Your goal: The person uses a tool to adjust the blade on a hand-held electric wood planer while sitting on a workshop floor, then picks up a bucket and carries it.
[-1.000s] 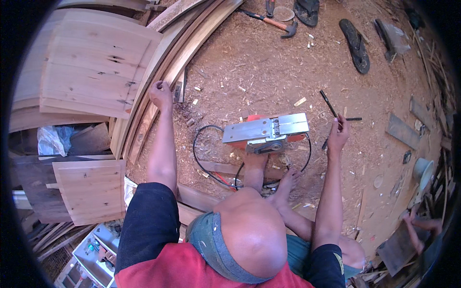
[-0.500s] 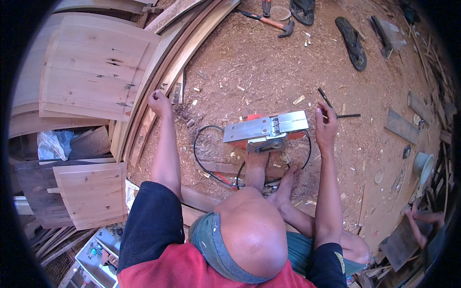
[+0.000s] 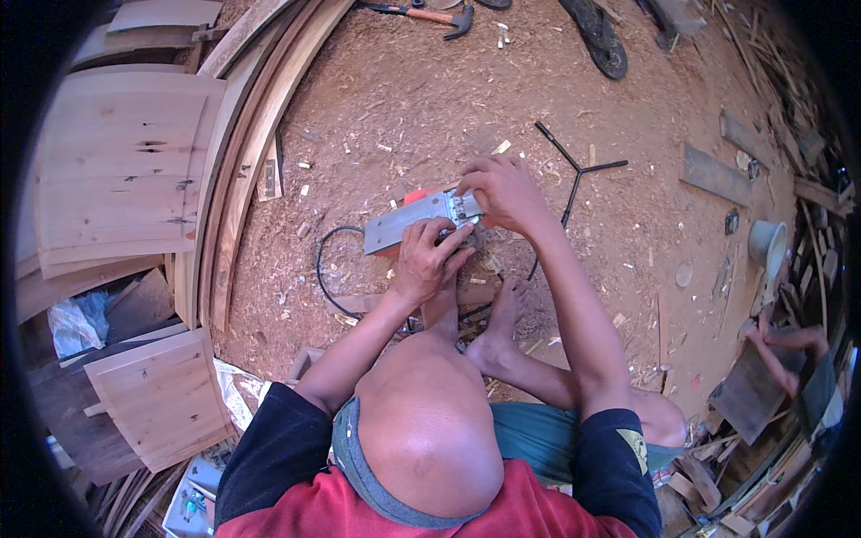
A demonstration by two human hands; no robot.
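Observation:
An upturned electric planer (image 3: 395, 228) rests over my foot, its flat metal sole facing up and an orange body showing beneath. My left hand (image 3: 425, 262) grips its near side, with bent fingers close to the blade gap. Over the right end of the sole, my right hand (image 3: 507, 193) is curled, hiding most of that plate. What the fingertips touch at the blade is partly hidden. A black three-armed socket wrench (image 3: 580, 170) lies on the ground to the right of the planer.
The planer's black cord (image 3: 320, 269) loops around my feet. Wooden panels (image 3: 117, 170) and long boards (image 3: 260, 117) stand at left. A hammer (image 3: 430, 14) and a sandal (image 3: 599, 40) lie at the far side. Another person's limbs (image 3: 771, 345) show at right, near a pale bucket (image 3: 767, 247).
My right hand has let go of the socket wrench, now on the ground. Both hands have come inward onto the planer. The whole view has shifted, moving the ground things left and up.

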